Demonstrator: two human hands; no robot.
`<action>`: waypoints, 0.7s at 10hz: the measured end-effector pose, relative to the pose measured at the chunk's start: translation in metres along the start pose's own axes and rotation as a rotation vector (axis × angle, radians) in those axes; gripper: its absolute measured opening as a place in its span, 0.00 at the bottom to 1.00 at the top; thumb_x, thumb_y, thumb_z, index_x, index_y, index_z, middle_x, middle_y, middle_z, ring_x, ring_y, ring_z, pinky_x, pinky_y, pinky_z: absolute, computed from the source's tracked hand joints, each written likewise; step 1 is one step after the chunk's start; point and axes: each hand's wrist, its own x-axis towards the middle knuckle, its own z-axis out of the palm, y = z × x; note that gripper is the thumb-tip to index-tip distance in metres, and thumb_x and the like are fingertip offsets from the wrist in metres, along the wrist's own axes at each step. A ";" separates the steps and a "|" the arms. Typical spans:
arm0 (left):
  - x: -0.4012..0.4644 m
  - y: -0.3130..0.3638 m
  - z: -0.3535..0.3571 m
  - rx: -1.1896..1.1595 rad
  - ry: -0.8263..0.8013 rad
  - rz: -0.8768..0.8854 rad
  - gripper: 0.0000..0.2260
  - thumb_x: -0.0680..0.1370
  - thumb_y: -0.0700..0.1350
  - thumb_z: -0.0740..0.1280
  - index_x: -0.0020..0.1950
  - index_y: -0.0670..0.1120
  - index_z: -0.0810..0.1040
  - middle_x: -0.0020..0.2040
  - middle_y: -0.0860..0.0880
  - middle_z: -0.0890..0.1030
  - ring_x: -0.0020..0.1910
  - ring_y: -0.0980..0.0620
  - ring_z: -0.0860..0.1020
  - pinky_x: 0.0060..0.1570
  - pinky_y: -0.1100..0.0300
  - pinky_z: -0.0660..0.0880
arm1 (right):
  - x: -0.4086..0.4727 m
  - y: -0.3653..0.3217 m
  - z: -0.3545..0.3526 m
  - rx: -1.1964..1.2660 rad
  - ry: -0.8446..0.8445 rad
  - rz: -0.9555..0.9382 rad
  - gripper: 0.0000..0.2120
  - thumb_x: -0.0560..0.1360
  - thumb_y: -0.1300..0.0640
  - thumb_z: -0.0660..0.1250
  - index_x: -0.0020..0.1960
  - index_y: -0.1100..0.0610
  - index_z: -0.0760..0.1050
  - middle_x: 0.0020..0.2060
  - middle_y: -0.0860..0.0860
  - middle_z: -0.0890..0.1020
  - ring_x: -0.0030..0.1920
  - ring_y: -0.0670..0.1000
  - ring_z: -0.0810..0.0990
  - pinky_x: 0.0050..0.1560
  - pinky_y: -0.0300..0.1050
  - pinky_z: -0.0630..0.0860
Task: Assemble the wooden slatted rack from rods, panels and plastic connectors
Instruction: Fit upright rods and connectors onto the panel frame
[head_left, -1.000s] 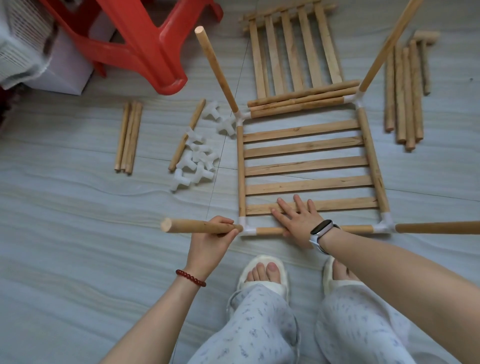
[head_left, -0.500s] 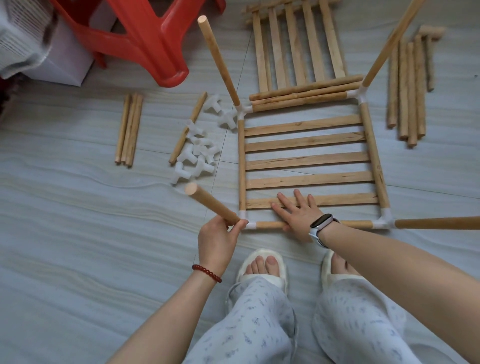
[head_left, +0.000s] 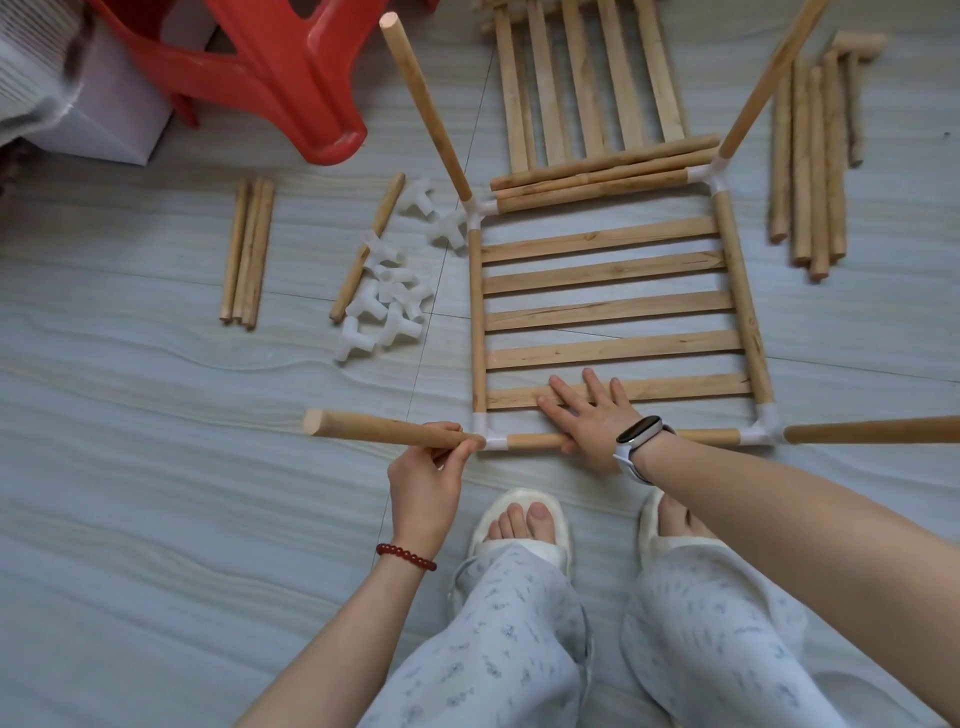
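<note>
Step in hand, by judgement: fitting the fourth leg rod into the near-left corner of the base frame.

The frame (head_left: 613, 312) is lying flat on the floor (head_left: 156, 493), a slatted panel bounded by rods and white connectors. Three corners are already carrying leg rods: far-left (head_left: 423, 109), far-right (head_left: 769, 78) and near-right (head_left: 872, 432).

The left hand (head_left: 426, 480) is gripping the rod (head_left: 384, 430) at its inner end, thumb and fingers (head_left: 457, 451) curled round it, right against the near-left connector (head_left: 488, 441). The rod is pointing leftward, away from the frame. Whether its tip is fully seated in the socket cannot be told; the fingertips are hiding the joint.

The right hand (head_left: 587, 421) is lying flat, fingers straight and spread, pressing on the nearest slat (head_left: 675, 387) and the front rod (head_left: 535, 441), grasping nothing.

Next move, by judgement: aligning the rod with the socket and pushing it home while the right hand is bracing the frame against sliding.

Spare stock is lying on the floor: loose connectors (head_left: 389, 296) left of the frame, rod bundles at left (head_left: 248, 254) and right (head_left: 810, 166), and a second panel (head_left: 587, 83) beyond.
</note>
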 end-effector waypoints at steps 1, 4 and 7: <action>0.000 -0.006 0.000 0.047 -0.030 0.031 0.06 0.73 0.41 0.72 0.45 0.50 0.77 0.39 0.60 0.78 0.41 0.64 0.77 0.43 0.71 0.72 | 0.001 0.000 0.000 0.004 0.004 -0.001 0.29 0.82 0.50 0.50 0.76 0.48 0.36 0.75 0.51 0.34 0.73 0.65 0.34 0.71 0.65 0.39; 0.014 -0.003 0.004 0.183 -0.073 0.102 0.08 0.72 0.41 0.73 0.49 0.40 0.81 0.43 0.47 0.83 0.44 0.53 0.79 0.45 0.70 0.70 | 0.002 0.001 0.000 0.024 0.007 -0.003 0.30 0.82 0.50 0.51 0.76 0.48 0.37 0.75 0.50 0.35 0.73 0.64 0.35 0.71 0.65 0.39; 0.003 -0.016 0.005 0.220 -0.122 0.152 0.06 0.74 0.39 0.70 0.50 0.39 0.80 0.42 0.50 0.81 0.44 0.48 0.80 0.43 0.72 0.71 | 0.003 0.005 0.001 0.033 0.034 -0.011 0.31 0.81 0.53 0.54 0.76 0.46 0.39 0.75 0.48 0.37 0.74 0.63 0.38 0.71 0.63 0.41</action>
